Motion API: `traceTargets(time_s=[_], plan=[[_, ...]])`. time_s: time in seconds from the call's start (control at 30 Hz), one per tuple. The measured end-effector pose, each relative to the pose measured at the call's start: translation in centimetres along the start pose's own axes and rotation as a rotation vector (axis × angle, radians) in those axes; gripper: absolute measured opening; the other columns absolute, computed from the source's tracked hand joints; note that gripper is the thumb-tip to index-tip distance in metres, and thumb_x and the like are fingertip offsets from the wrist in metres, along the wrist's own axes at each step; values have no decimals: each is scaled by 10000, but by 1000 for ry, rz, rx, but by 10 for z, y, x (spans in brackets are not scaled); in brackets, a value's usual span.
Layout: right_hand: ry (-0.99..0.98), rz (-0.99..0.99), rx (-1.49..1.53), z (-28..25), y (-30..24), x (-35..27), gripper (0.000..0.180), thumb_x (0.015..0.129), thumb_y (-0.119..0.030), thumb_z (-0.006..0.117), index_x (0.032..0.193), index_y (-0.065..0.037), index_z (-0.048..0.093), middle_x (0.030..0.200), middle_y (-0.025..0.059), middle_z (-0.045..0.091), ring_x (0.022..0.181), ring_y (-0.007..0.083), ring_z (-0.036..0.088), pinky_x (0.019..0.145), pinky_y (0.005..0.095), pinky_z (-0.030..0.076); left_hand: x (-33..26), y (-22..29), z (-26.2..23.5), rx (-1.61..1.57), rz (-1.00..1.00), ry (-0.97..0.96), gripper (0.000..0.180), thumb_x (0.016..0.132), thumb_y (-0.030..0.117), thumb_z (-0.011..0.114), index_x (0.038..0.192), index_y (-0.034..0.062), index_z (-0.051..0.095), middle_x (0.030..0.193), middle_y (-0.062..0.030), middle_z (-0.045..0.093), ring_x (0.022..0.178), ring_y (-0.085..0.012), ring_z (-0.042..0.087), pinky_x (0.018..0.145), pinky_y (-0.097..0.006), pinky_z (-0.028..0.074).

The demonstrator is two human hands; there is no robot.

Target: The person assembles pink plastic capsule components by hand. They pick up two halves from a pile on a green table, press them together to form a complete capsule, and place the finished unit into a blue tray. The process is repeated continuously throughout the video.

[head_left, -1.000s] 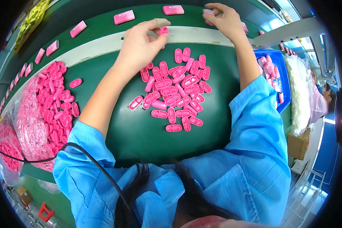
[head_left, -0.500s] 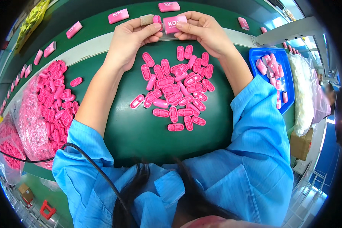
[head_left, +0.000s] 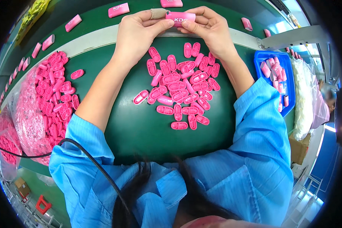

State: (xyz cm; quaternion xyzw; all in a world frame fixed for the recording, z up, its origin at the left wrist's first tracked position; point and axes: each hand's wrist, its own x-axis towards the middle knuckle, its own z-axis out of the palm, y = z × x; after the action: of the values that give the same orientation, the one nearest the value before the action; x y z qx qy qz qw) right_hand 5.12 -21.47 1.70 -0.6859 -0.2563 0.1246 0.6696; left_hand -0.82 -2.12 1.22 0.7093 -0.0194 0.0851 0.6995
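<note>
Head view: pink case (head_left: 181, 18) pinched between left hand (head_left: 135, 36) and right hand (head_left: 215, 36)

The case is held up near the pale rail (head_left: 91, 45), both thumbs at its near side, fingers curled narrowly about its ends; what the left fingers hide there, I cannot tell. Uneven pressure could twist it loose, dropping it among the pink caps (head_left: 177, 86) heaped on the green counter (head_left: 171, 146). A slack right pinch might do likewise. The blue tray (head_left: 288, 70) stands rightward

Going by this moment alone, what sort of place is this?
Probably a factory assembly line: pink printed casings sit spaced along a green strip, dozens of pink oval caps lie on the green worktop, and a blue tray holds more casings.
</note>
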Motion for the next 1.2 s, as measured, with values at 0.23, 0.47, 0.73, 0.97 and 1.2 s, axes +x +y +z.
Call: traceTargets(time_s=[0.23, 0.47, 0.73, 0.97, 1.2], plan=[[16, -33, -100, 2, -1, -2, 312, 877, -106, 679, 1136, 38, 580, 1036, 152, 681, 917, 196, 675, 846, 300, 553, -17, 3, 15, 320, 204, 26, 323, 882, 55, 614, 1189, -43, 594, 974, -182, 705, 905, -232, 699, 847, -309, 539], [95, 20, 51, 17, -17, 4, 196, 885, -79, 663, 1042, 11, 588, 820, 45, 673, 690, 80, 605, 612, 203, 491, -17, 21, 10, 795, 278, -57, 581, 863, 98, 564, 1351, -129, 344, 969, -332, 614, 902, -450, 623, 781, -449, 505], [218, 128, -436, -48, 15, 59, 330, 844, -211, 708, 1050, 39, 651, 821, 110, 689, 683, 156, 644, 615, 275, 524, -44, 31, -20, 1082, 257, -9, 349, 812, 250, 726, 1078, 37, 652, 864, -126, 647, 676, -271, 631, 658, -372, 517], [419, -163, -1532, -145, 7, 50, 355, 757, -247, 747, 1006, 1, 693, 913, 164, 708, 829, 282, 687, 753, 350, 546, -50, 14, -2, 1041, 368, -21, 264, 869, 257, 652, 1020, 40, 654, 970, -103, 615, 825, -305, 645, 694, -405, 536], [194, 150, -1449, -195, 22, 43, 576, 762, -402, 739, 1141, 18, 629, 978, 108, 706, 850, 261, 673, 807, 343, 513, -27, 9, -8, 1054, 517, -97, 200, 876, 95, 574, 1048, 56, 668, 1144, -91, 622, 1018, -307, 605, 880, -390, 493]])
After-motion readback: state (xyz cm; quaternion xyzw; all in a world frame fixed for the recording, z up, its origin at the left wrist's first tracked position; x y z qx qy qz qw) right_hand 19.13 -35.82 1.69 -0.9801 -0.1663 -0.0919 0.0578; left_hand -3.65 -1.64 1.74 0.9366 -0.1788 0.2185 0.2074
